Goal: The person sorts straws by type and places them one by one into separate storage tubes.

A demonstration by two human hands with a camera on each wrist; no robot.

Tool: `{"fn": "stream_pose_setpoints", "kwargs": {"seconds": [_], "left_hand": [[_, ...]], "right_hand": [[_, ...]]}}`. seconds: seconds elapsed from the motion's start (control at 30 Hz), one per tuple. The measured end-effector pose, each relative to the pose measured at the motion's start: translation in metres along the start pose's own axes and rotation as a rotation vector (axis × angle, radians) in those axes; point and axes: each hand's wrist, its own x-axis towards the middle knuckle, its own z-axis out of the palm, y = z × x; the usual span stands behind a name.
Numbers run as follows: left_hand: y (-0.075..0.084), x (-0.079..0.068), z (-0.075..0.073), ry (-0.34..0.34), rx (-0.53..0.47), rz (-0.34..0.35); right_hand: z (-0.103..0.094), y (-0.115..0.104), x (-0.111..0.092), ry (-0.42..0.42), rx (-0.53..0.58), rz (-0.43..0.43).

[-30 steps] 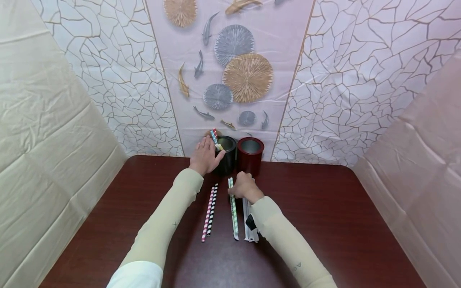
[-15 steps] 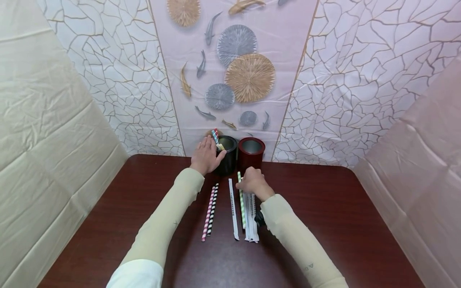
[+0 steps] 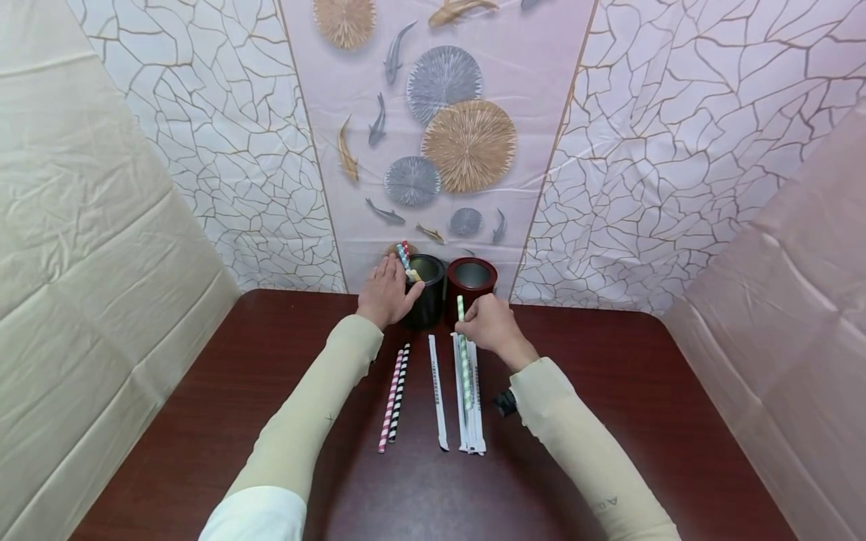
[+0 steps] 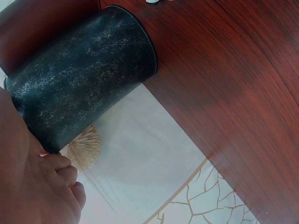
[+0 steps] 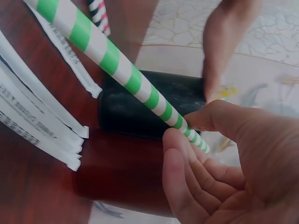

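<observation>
My right hand [image 3: 496, 324] pinches a green-and-white striped paper straw [image 3: 465, 367] between thumb and fingertips. In the right wrist view the straw [image 5: 133, 79] is raised and slants across in front of the black cylindrical container [image 5: 182, 91] and the dark red one [image 5: 121, 170]. My left hand [image 3: 387, 291] rests against the left rim of the black container [image 3: 428, 297], fingers extended and thumb apart. Striped straws [image 3: 404, 255] in blue, red and yellow poke out beside that hand. The red container [image 3: 471, 278] stands right of the black one, behind my right hand.
On the table [image 3: 575, 421] lie a pink striped straw [image 3: 390, 406] and a black striped straw [image 3: 400, 391]. Farther right are a white paper wrapper [image 3: 438, 394] and a bunch of white wrapped straws [image 3: 476, 421]. A patterned backdrop [image 3: 352, 225] stands behind the containers.
My right hand has drawn the green striped straw out of its white wrapper, carrying it right and up over the wrapped straws. The wrapper stays on the table. My left hand keeps its place.
</observation>
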Motion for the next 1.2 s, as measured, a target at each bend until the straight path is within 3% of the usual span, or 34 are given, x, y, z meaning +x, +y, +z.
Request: {"fn": "stream_pose_setpoints", "kwargs": {"seconds": [0.13,0.5,1.2], "left_hand": [[-0.001,-0.001,0.0,0.015,-0.005,0.002],[-0.001,0.0,0.0,0.022,-0.02,0.008],[-0.002,0.005,0.005,0.02,-0.007,0.002]], "right_hand": [[-0.012,-0.006,-0.002,0.081,0.005,-0.055],[-0.04,-0.027,-0.014,0.208,0.092,-0.147],[-0.086,-0.082,-0.007,0.574,0.186,-0.444]]}}
